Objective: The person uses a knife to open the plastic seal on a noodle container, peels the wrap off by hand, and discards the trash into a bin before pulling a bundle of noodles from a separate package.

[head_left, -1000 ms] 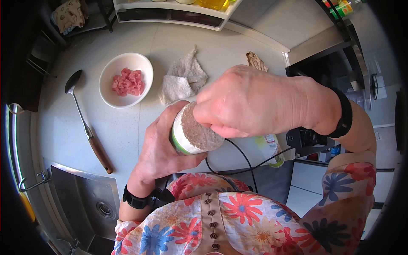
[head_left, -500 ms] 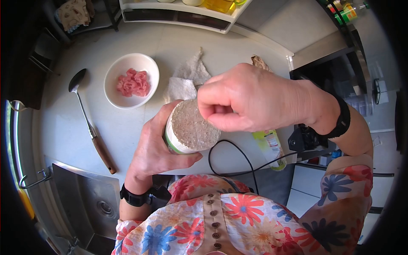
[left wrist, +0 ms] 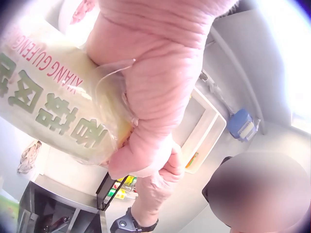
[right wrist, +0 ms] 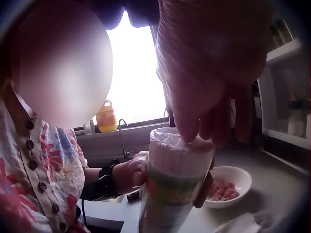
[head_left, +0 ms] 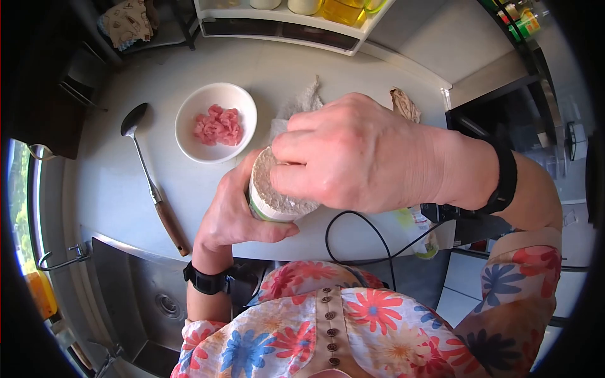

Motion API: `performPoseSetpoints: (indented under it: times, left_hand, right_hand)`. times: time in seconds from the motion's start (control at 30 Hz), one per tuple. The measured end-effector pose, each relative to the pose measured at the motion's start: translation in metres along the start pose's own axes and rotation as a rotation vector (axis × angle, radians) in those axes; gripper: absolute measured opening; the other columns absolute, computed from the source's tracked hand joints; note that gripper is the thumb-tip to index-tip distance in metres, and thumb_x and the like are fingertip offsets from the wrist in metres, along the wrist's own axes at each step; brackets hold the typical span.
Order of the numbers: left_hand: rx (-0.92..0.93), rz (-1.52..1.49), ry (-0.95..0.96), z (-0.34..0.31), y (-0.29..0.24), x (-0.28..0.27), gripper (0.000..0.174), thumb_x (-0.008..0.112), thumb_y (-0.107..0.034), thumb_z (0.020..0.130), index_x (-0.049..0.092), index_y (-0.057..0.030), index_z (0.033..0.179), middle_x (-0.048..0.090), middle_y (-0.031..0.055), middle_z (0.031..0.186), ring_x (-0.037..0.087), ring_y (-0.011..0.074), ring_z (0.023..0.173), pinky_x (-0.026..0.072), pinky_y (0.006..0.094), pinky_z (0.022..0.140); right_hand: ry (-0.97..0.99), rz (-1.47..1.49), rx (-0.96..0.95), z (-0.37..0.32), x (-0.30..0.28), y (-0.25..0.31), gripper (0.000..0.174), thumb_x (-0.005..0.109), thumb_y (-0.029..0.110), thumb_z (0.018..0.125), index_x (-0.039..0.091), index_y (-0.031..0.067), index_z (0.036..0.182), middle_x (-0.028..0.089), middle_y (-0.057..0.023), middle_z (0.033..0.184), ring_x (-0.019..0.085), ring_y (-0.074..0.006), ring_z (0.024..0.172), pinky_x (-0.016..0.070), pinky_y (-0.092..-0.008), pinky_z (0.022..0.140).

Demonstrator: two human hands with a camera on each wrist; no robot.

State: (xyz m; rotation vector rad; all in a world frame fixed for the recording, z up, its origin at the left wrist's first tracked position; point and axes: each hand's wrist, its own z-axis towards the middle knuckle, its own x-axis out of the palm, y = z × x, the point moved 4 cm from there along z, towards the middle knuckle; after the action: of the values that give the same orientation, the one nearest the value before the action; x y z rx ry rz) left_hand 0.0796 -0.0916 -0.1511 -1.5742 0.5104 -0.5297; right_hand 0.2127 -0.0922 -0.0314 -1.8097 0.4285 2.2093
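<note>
Light grey kitchen counter (head_left: 151, 242) in front of me, daylight from a window (head_left: 22, 208) at left. Nearest: my floral shirt (head_left: 353, 315), buttons down the middle. Steel sink (head_left: 135, 277) at near left. Black cable (head_left: 327, 236) loops over the counter's near edge on the right, a green-and-clear packet (head_left: 425, 242) beside it, partly covered by my arm.

Above the near part of the counter, centre: a cylindrical pack (head_left: 270, 196), about upright, pale grainy end facing up; its base is hidden. Label shows green characters and red "XIANG GU FENG" lettering in the left-wrist view. My left hand (head_left: 230, 211) is wrapped round its side. My right hand (head_left: 359, 157) is over the top, bent fingers touching the end; cannot tell whether they pinch the wrapping. Hands close together, one at each part of the same pack.

Ladle (head_left: 169, 225) left of the hands, wooden handle toward the sink, dark bowl end away. Farther, between ladle and hands: white bowl (head_left: 184, 135) with pink meat pieces (head_left: 217, 126). Right of it a whitish cloth (head_left: 305, 103), half hidden; farther right, a crumpled brown item (head_left: 404, 106). Far edge: white shelf unit (head_left: 277, 33) bearing a container of yellow liquid (head_left: 343, 9).
</note>
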Motion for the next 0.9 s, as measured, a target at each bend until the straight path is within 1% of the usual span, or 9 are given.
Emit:
performPoseSetpoints:
  times: [0.1, 0.3, 0.4, 0.47, 0.6, 0.67, 0.8, 0.87, 0.9]
  left_hand:
    - [0.044, 0.059, -0.01, 0.002, 0.0, -0.004, 0.082, 0.083, -0.018, 0.041, 0.053, -0.0013, 0.115, 0.061, 0.0055, 0.101, 0.055, 0.0144, 0.094, 0.0439, 0.0302, 0.086]
    - [-0.028, -0.06, 0.0, 0.005, 0.0, -0.005, 0.082, 0.082, -0.017, 0.04, 0.053, -0.002, 0.115, 0.06, 0.0048, 0.102, 0.054, 0.014, 0.095, 0.0431, 0.0305, 0.087]
    - [0.028, -0.072, -0.005, 0.005, 0.0, -0.007, 0.081, 0.082, -0.017, 0.041, 0.053, -0.0021, 0.115, 0.06, 0.0046, 0.103, 0.054, 0.0139, 0.096, 0.0426, 0.0304, 0.088]
    - [-0.015, -0.137, 0.014, 0.004, 0.003, -0.009, 0.082, 0.083, -0.017, 0.042, 0.053, -0.0023, 0.116, 0.06, 0.0044, 0.105, 0.054, 0.0139, 0.098, 0.0418, 0.0299, 0.09]
    - [0.017, -0.156, 0.014, 0.004, 0.003, -0.011, 0.083, 0.083, -0.016, 0.042, 0.052, -0.0025, 0.117, 0.06, 0.0041, 0.106, 0.054, 0.0138, 0.099, 0.0415, 0.03, 0.091]
    - [-0.006, -0.18, 0.021, 0.004, 0.004, -0.01, 0.083, 0.083, -0.014, 0.042, 0.052, -0.0026, 0.118, 0.06, 0.004, 0.106, 0.054, 0.0138, 0.099, 0.0417, 0.0304, 0.091]
    - [-0.012, -0.158, 0.016, 0.004, 0.003, -0.01, 0.082, 0.083, -0.014, 0.042, 0.053, -0.0029, 0.117, 0.06, 0.0041, 0.105, 0.054, 0.0136, 0.098, 0.0422, 0.0304, 0.09]
    - [-0.047, -0.13, 0.005, 0.004, 0.003, -0.008, 0.079, 0.083, -0.014, 0.042, 0.053, -0.0032, 0.115, 0.06, 0.0042, 0.104, 0.055, 0.0137, 0.097, 0.0428, 0.0298, 0.089]
    - [-0.046, -0.13, 0.006, 0.005, 0.003, -0.007, 0.079, 0.083, -0.014, 0.042, 0.053, -0.0032, 0.115, 0.06, 0.0042, 0.104, 0.055, 0.0137, 0.097, 0.0428, 0.0298, 0.089]
  right_hand:
    - [-0.032, -0.022, -0.045, 0.005, 0.0, 0.001, 0.012, 0.059, 0.011, 0.063, 0.054, 0.0048, 0.072, 0.05, -0.0023, 0.069, 0.055, -0.0185, 0.066, 0.0462, -0.0309, 0.048]
    - [0.072, -0.056, -0.101, 0.014, 0.004, -0.003, 0.012, 0.06, 0.013, 0.063, 0.053, 0.0049, 0.069, 0.049, -0.0031, 0.064, 0.055, -0.0179, 0.065, 0.0437, -0.0306, 0.046]
    - [0.077, -0.058, -0.115, 0.016, 0.007, -0.005, 0.011, 0.059, 0.013, 0.065, 0.052, 0.0047, 0.068, 0.05, -0.0042, 0.064, 0.056, -0.0189, 0.063, 0.0443, -0.0316, 0.047]
    - [0.008, -0.011, -0.083, 0.018, 0.008, -0.008, 0.011, 0.058, 0.013, 0.067, 0.051, 0.0041, 0.068, 0.05, -0.0052, 0.064, 0.057, -0.0207, 0.061, 0.0452, -0.0329, 0.048]
    - [-0.074, 0.023, -0.081, 0.018, 0.008, -0.01, 0.012, 0.06, 0.011, 0.068, 0.05, 0.0036, 0.07, 0.049, -0.0067, 0.064, 0.057, -0.0233, 0.06, 0.0463, -0.0344, 0.05]
    - [-0.063, 0.129, 0.072, 0.014, 0.009, -0.014, 0.013, 0.062, 0.008, 0.071, 0.051, 0.0027, 0.073, 0.05, -0.0079, 0.065, 0.057, -0.0252, 0.061, 0.0466, -0.0354, 0.051]
    - [-0.073, 0.255, 0.189, 0.01, 0.006, -0.016, 0.012, 0.063, 0.008, 0.075, 0.052, 0.0026, 0.076, 0.053, -0.0094, 0.067, 0.057, -0.0267, 0.06, 0.0462, -0.035, 0.053]
    - [0.016, 0.456, 0.35, 0.008, 0.007, -0.019, 0.009, 0.061, 0.008, 0.078, 0.053, 0.0028, 0.078, 0.055, -0.0103, 0.069, 0.057, -0.0268, 0.06, 0.0455, -0.0344, 0.053]
    - [0.017, 0.455, 0.351, 0.007, 0.007, -0.018, 0.009, 0.061, 0.008, 0.078, 0.053, 0.0028, 0.078, 0.055, -0.0103, 0.069, 0.057, -0.0268, 0.06, 0.0455, -0.0344, 0.053]
